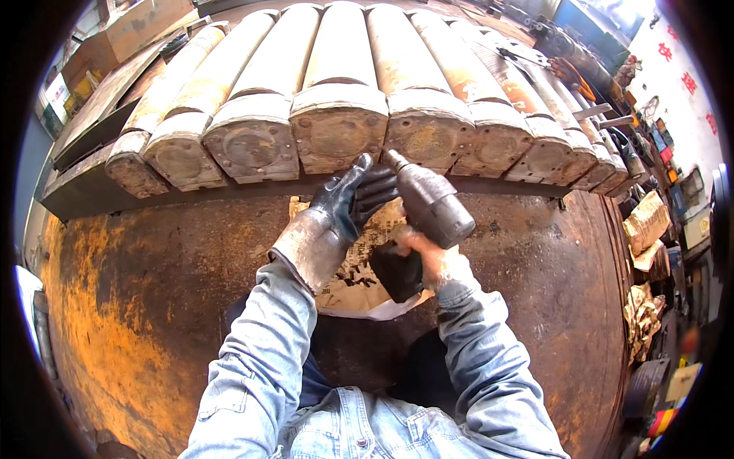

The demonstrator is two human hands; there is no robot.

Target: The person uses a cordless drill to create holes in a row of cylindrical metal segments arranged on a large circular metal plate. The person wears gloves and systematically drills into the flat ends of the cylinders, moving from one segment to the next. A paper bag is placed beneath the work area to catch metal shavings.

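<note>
Our two hands are just beside each other over the middle of the workbench. With the right hand (423,249) we are clamped round the grip of a dark cordless impact wrench (434,205), its nose pointing away from us and slightly to the left, its bulky black battery pack (396,271) nearer our body. Our left hand (354,197) wears a black-coated work glove with a stained, pale cuff (310,243); its fingers are spread and unclosed beside the nose of the wrench, though we cannot tell whether they touch it.

Below our hands lies a sheet of tan paper (355,301), partly hidden by them, with a cluster of small dark bolts (354,273) on it. It rests on a rusty steel benchtop (535,275), brown with a broad orange patch at left.

Beyond our hands, a row of worn metal cylinders (340,46) runs across the bench, their squarish end flanges (339,131) facing us. The wrench's nose is near the middle flanges; contact is unclear to us. We wear faded denim sleeves (260,340). At right, crumpled brown paper (644,314) lies beside the bench.
</note>
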